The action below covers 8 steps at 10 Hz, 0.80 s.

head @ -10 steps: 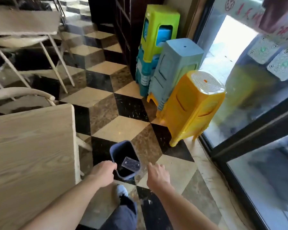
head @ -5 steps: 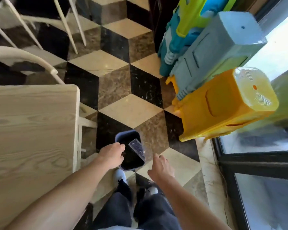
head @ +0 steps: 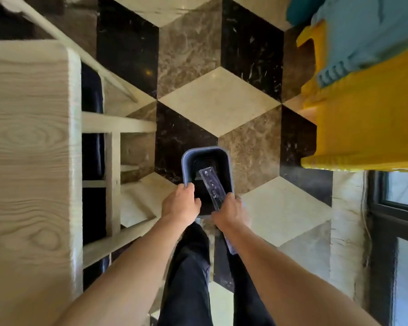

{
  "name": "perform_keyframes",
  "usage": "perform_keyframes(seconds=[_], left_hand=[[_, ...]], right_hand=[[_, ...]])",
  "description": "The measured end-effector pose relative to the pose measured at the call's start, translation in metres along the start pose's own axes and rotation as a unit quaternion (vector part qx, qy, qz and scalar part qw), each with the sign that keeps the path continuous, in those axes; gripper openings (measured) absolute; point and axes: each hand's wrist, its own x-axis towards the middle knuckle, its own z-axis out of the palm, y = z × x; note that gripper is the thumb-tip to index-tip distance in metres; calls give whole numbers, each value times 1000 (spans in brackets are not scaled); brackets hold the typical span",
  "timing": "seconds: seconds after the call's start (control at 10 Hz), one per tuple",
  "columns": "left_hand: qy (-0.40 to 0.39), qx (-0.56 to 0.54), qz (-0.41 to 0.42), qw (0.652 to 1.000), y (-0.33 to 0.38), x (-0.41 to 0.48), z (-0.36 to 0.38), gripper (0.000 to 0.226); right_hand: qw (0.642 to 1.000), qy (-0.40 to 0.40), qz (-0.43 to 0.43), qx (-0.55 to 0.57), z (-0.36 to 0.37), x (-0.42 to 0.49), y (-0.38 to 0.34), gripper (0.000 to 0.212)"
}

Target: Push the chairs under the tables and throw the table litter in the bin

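Head view: at lower centre the blue bin (head: 206, 177) stands on the tiled floor. The left hand (head: 180, 205) clamps its near-left rim; the right hand (head: 229, 211) is closed on a clear plastic wrapper (head: 212, 183) lying across the opening. Litter disposal step; next, I judge, push it down and let go.

The floor (head: 218, 102) is tiled in cream, brown and black diamonds that read as stacked cubes. At the upper right a yellow stool (head: 363, 118) stands on it, with a grey-blue stool (head: 368, 36) leaning against its top. A dark-framed window (head: 396, 231) runs down the right edge, with a pale stone sill (head: 344, 231) beside it.
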Motion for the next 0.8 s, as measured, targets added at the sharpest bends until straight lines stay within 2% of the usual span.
perform_keyframes(seconds=[0.2,0.3,0.4,0.5,0.6,0.8], left_hand=[[-3,-10,-5,1000,4,41,21,31],[-7,-8,14,1000,10,46,14,30],[-11,22,36,999,13,29,-6,39],[-12,36,40,998,15,7,-25,37],[-4,45,70,997,15,-31,-63,26],[18,140,107,984,23,-101,-122,22]], right_hand=[[999,-18,-5,30,4,54,0,50],[999,-18,4,39,-6,58,8,47],[999,-15,24,29,-23,42,19,35],[999,-21,26,10,-34,27,22,25],[1000,1,12,13,-57,-12,12,15],[996,53,-38,68,-100,-107,-4,17]])
